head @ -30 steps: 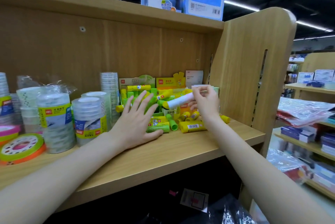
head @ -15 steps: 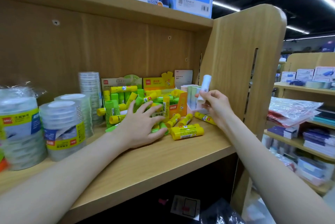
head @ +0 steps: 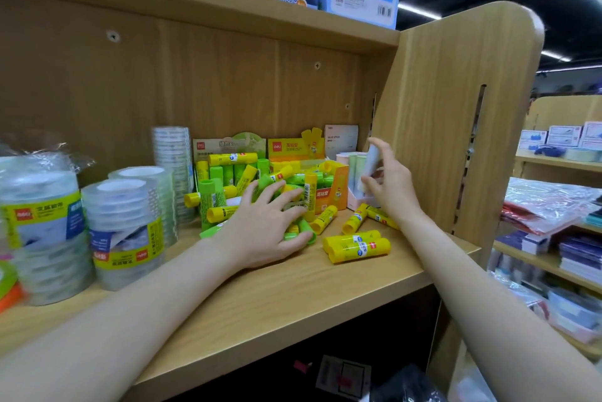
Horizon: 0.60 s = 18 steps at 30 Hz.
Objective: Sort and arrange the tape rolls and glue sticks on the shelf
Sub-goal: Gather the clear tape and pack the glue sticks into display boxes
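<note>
Shelf (head: 293,297): we see left hand (head: 265,227) spread flat on glue stick pile (head: 247,186), right hand (head: 389,185) at its 3 o'clock pinching a white glue stick (head: 369,167) upright.

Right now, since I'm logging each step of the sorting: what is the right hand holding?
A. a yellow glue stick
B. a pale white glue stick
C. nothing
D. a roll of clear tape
B: the right hand pinches an upright pale white glue stick above the pink box.
</note>
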Each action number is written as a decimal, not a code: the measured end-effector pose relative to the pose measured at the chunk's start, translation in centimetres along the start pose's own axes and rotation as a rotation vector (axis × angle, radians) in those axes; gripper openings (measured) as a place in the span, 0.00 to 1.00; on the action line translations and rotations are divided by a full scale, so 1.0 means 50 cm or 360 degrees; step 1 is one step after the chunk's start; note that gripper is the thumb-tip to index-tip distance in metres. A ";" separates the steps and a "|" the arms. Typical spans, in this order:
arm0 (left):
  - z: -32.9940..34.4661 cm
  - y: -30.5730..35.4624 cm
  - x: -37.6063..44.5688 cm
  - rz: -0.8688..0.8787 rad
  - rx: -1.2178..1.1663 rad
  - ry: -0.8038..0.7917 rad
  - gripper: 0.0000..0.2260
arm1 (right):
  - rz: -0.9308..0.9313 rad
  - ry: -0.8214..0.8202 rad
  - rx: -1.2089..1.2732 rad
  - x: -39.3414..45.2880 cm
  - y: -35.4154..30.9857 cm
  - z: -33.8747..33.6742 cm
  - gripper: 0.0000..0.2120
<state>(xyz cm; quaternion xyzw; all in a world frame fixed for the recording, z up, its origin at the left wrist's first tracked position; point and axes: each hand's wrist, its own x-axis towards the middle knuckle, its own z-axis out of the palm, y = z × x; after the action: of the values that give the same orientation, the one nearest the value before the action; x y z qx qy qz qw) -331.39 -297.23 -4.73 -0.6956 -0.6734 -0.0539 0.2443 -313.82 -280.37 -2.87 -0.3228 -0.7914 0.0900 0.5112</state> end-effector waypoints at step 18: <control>-0.037 0.088 -0.014 0.0586 -0.0733 -0.0002 0.18 | -0.0014 0.0024 -0.0467 0.007 -0.006 0.021 0.18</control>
<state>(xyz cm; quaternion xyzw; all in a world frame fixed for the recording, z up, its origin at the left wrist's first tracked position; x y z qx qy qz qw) -326.75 -298.53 -4.55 -0.8433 -0.5061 -0.1598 0.0852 -314.96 -280.20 -2.96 -0.3913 -0.7936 -0.0313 0.4649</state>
